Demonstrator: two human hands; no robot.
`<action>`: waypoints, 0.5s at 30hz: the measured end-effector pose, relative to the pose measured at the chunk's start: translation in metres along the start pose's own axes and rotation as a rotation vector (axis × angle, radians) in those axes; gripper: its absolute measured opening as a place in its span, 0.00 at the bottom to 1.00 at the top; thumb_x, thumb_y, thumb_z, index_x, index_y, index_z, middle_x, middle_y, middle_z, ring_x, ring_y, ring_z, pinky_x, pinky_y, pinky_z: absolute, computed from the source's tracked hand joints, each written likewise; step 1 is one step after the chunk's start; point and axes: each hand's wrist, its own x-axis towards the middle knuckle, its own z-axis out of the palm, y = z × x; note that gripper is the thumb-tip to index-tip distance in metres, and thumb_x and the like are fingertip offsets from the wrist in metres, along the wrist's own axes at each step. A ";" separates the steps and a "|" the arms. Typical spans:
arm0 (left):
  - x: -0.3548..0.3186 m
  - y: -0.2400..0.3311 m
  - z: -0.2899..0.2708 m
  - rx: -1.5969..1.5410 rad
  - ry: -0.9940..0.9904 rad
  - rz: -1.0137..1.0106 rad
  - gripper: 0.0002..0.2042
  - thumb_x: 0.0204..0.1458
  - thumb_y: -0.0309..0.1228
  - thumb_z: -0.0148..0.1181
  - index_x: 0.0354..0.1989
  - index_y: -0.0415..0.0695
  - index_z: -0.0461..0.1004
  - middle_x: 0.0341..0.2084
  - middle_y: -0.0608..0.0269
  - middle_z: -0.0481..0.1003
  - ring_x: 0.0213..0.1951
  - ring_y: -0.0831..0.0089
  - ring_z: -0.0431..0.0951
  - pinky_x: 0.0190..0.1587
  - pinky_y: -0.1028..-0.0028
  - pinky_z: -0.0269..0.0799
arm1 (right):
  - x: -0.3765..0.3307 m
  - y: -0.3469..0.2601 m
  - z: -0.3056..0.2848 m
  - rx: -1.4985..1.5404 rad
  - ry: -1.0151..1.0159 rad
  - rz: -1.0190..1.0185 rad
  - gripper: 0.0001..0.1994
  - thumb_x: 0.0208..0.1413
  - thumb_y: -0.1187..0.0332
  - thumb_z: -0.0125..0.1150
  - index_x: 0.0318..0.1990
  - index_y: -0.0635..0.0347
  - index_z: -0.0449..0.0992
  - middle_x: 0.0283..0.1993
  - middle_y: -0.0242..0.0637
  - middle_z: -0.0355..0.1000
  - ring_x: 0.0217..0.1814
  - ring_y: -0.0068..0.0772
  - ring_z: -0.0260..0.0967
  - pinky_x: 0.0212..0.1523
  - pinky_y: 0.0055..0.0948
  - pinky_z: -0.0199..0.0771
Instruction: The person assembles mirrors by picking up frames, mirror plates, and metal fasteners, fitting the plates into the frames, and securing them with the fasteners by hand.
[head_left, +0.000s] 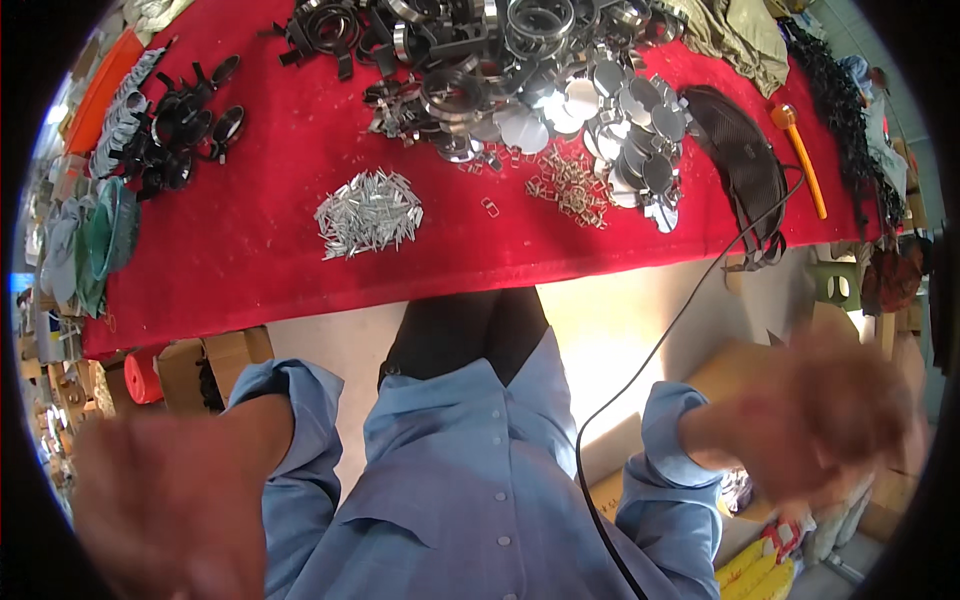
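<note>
My left hand (165, 510) is raised at the lower left, close to the camera, and smeared by motion. At the right my right hand (815, 410) is lifted too, its fingers blurred. Neither hand touches the red-covered table (250, 270); whether anything is in them I cannot make out. In front of me lie a heap of small silvery metal strips (370, 213) and a heap of small brassy wire buckles (570, 188). Shiny round metal discs (640, 150) and a large pile of black and metal rings (460, 90) lie behind them.
Black cup-shaped rings (180, 120) sit at the far left, near an orange tray (105, 85) and a green basket (115, 225). A black mesh pouch (735, 150) and an orange-handled tool (800, 160) lie at the right. A black cable (640, 370) runs across my right side.
</note>
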 end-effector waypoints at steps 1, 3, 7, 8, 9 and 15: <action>-0.015 0.004 0.005 0.362 0.156 -0.229 0.06 0.57 0.27 0.60 0.43 0.47 0.75 0.30 0.71 0.77 0.27 0.77 0.79 0.28 0.73 0.68 | 0.003 0.003 -0.005 -0.035 0.029 -0.010 0.06 0.53 0.76 0.64 0.38 0.64 0.80 0.30 0.35 0.74 0.25 0.23 0.64 0.27 0.23 0.63; -0.056 0.010 0.015 1.080 0.481 -0.689 0.09 0.60 0.27 0.60 0.44 0.34 0.77 0.33 0.56 0.80 0.25 0.70 0.79 0.27 0.74 0.76 | -0.012 0.012 0.008 0.020 -0.099 0.280 0.09 0.52 0.79 0.65 0.41 0.63 0.82 0.29 0.34 0.74 0.27 0.21 0.66 0.27 0.24 0.64; -0.146 -0.021 -0.035 1.033 0.363 -1.368 0.12 0.57 0.19 0.60 0.49 0.37 0.77 0.40 0.58 0.81 0.39 0.78 0.81 0.43 0.78 0.77 | -0.076 0.074 0.057 -0.009 -0.347 0.500 0.11 0.56 0.78 0.64 0.47 0.60 0.81 0.29 0.33 0.71 0.28 0.22 0.68 0.31 0.22 0.69; -0.164 -0.025 -0.044 1.059 0.285 -1.476 0.14 0.56 0.23 0.62 0.52 0.38 0.76 0.43 0.59 0.81 0.41 0.78 0.81 0.43 0.77 0.77 | -0.084 0.078 0.063 -0.022 -0.394 0.542 0.13 0.55 0.78 0.65 0.48 0.60 0.81 0.31 0.36 0.72 0.28 0.25 0.70 0.30 0.24 0.71; -0.183 -0.028 -0.054 1.100 0.212 -1.508 0.18 0.55 0.25 0.64 0.55 0.39 0.75 0.45 0.56 0.80 0.43 0.74 0.81 0.44 0.75 0.77 | -0.089 0.080 0.072 -0.027 -0.401 0.532 0.14 0.54 0.78 0.65 0.49 0.60 0.81 0.31 0.36 0.72 0.28 0.26 0.70 0.30 0.26 0.73; -0.267 -0.046 -0.091 1.093 -0.163 -1.584 0.36 0.50 0.37 0.69 0.67 0.39 0.63 0.64 0.42 0.66 0.66 0.49 0.65 0.70 0.61 0.57 | -0.107 0.078 0.100 -0.247 -0.532 0.423 0.18 0.53 0.67 0.70 0.52 0.54 0.79 0.35 0.37 0.71 0.27 0.38 0.74 0.26 0.35 0.74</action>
